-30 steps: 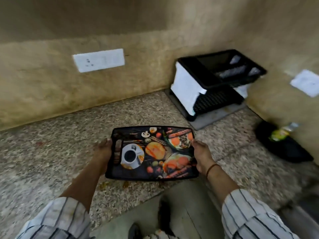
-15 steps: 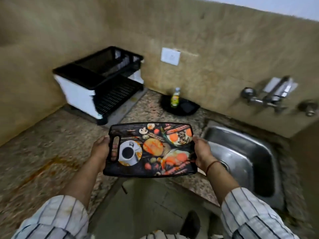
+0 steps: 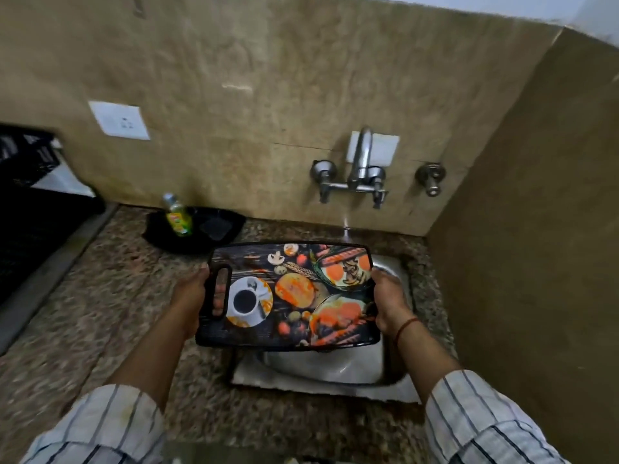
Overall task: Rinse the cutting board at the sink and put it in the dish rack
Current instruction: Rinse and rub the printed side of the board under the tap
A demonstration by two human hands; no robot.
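A black cutting board (image 3: 291,296) printed with food pictures and a coffee cup is held flat above the steel sink (image 3: 321,366). My left hand (image 3: 192,293) grips its left end, fingers showing through the handle slot. My right hand (image 3: 388,299) grips its right edge. The board covers most of the basin. A wall tap (image 3: 358,169) with two knobs sits above the sink's far side. The black and white dish rack (image 3: 37,182) shows partly at the left edge.
A small green bottle (image 3: 178,216) stands in a black dish (image 3: 197,229) on the speckled stone counter (image 3: 100,313), left of the sink. A wall socket (image 3: 120,120) is above it. A side wall (image 3: 536,262) closes in on the right.
The view has swung from the counter and dish rack to the sink. The board, held in both hands throughout, has moved right and now hangs over the basin.
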